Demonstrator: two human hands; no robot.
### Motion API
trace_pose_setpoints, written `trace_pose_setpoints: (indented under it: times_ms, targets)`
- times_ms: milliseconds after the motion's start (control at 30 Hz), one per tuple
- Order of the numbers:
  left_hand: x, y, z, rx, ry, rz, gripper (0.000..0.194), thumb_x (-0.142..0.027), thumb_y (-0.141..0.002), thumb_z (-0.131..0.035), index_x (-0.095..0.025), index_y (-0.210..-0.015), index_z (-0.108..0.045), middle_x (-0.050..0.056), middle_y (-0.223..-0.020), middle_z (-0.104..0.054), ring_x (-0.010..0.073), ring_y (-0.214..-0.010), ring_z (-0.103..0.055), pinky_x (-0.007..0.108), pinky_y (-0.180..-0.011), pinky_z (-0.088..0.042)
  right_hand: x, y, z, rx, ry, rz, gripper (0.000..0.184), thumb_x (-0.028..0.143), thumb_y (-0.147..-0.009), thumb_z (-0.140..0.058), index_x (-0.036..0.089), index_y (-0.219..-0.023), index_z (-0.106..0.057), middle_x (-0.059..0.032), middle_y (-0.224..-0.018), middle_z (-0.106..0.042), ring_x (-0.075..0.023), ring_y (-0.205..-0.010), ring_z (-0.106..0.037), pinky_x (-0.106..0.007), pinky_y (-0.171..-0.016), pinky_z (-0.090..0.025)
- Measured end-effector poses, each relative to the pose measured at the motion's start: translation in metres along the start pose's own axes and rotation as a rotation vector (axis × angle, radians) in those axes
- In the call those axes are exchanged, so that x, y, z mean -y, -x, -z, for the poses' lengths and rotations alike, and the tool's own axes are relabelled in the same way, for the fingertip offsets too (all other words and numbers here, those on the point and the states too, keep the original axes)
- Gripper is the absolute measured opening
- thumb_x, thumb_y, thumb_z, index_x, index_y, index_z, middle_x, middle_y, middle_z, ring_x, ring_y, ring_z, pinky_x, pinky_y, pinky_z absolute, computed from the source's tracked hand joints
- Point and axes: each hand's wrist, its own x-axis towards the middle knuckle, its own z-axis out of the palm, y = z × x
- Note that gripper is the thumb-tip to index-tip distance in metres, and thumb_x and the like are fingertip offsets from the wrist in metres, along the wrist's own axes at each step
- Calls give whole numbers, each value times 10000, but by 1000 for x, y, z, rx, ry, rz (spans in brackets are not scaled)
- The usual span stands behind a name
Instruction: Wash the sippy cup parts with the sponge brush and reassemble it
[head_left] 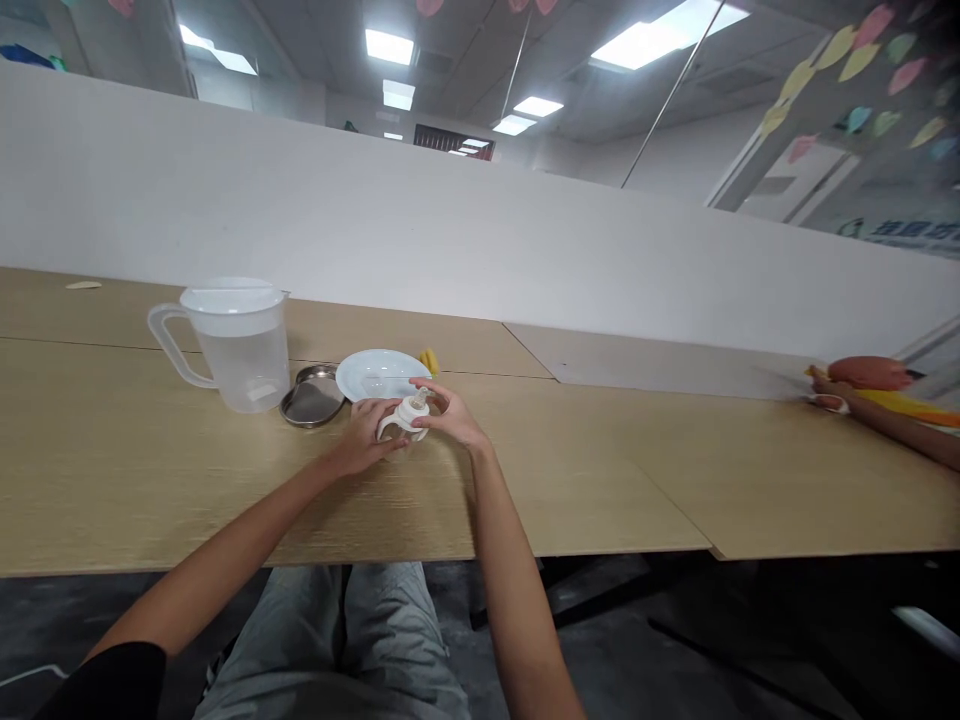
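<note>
Wood-grain desk [600,470], our count: one clear plastic pitcher [236,360] with white lid, one round steel dish [313,400], one white plate [379,372], one white two-handled plastic bottle [405,420], held above the desk, fingers curled, by our left hand [367,437] and right hand [450,412].

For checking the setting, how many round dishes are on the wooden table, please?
2: a round white plate in the middle, and a shallow stainless-steel dish just beside its left edge.
</note>
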Motion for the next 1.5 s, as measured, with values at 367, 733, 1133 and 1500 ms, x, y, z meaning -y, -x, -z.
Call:
trace_pose_setpoints:
  times_ms: [367,733,1133,1500]
  targets:
    - [4,-1,-4,15,-81,-28,686,-620,-827,-526,-184,-1352,-455,115,-1188,-599,276,-1135,-490,445,-1018,-276,3,-1,-1,-85,-84,43,637,403,-533,-835,239,-1120,-651,-44,-1076,-657,-195,-1033,-584,-308,-898,-462]
    - [7,-1,-4,9,-94,22,703,-657,-806,-520,-184,-1326,-506,123,-1190,-576,293,-1148,-450,452,-1016,-277,13,1,-8,-230,-228,-2,449,262,-528,-843,230,-947,-684,2,-932,-684,-143,-857,-603,-272,-813,-484]
    - [6,0,-5,5,-93,30,689,-640,-807,-533,-211,-1345,-501,131,-1216,-567,301,-1160,-438,461,-1021,-275,6,-4,10,-590,-770,157,392,283,-619,-796,274,-960,-601,51,-924,-642,-78,-816,-599,-244,-893,-523]
    - [6,0,-6,12,-120,5,695,-631,-812,-535,-191,-1348,-491,131,-1219,-577,292,-1157,-452,455,-1018,-285,-16,-10,15,-687,-576,125,346,365,-640,-757,243,-906,-574,7,-920,-654,-123,-939,-614,-290,-949,-529]
